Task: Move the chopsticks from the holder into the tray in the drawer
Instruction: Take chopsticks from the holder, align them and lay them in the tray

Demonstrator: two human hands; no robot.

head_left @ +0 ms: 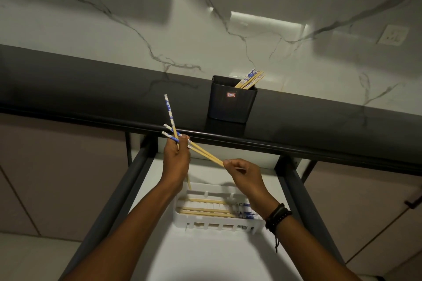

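My left hand (176, 162) grips three wooden chopsticks (170, 113) with blue-and-white patterned tops, above the open drawer. One stands nearly upright; the other two slant down to the right, and my right hand (245, 178) pinches their thin tips (205, 154). Below my hands, a white slotted tray (212, 224) lies in the drawer with several chopsticks (212, 211) lying flat in it. A dark holder (231, 105) stands on the counter behind, with several chopsticks (250, 80) leaning in its right corner.
The dark countertop (91, 89) runs across the view, its front edge just above the drawer. The drawer has dark side rails (127, 180) and a white floor (205, 255). A marble backsplash holds a socket (392, 34). Cabinet fronts flank the drawer.
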